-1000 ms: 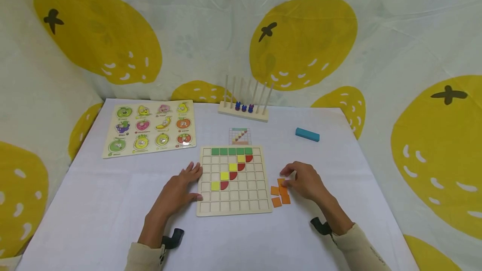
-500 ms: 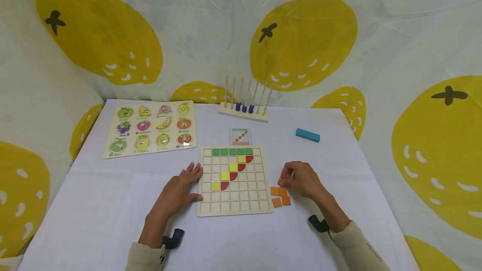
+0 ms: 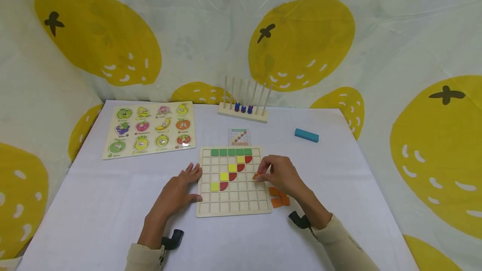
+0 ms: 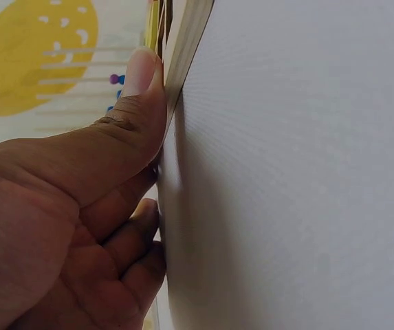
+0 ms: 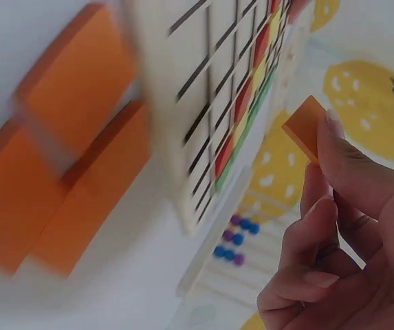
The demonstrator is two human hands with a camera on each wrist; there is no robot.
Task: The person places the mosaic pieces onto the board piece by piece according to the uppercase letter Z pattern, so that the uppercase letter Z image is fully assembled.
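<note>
My right hand (image 3: pixel 280 174) pinches an orange square tile (image 5: pixel 308 125) between thumb and fingertips, held over the right side of the wooden grid board (image 3: pixel 229 207). A green row of tiles (image 3: pixel 231 152) lies along the board's top. Below it, yellow squares (image 3: pixel 224 177) and red quarter-round tiles (image 3: pixel 232 176) form a diagonal. My left hand (image 3: pixel 177 193) rests at the board's left edge, its fingers spread. In the left wrist view the thumb (image 4: pixel 141 75) touches the board's side. Several more orange tiles (image 3: pixel 276 203) lie on the cloth just right of the board.
A small pattern card (image 3: pixel 239 136) lies behind the board. A fruit puzzle board (image 3: pixel 150 137) stands back left. At the back is a wooden peg rack (image 3: pixel 242 114) with blue beads. A teal block (image 3: pixel 306 135) lies back right.
My right hand has picked up one orange tile from the pile and carried it left, over the board's right columns. The left hand stays at the board's edge.
</note>
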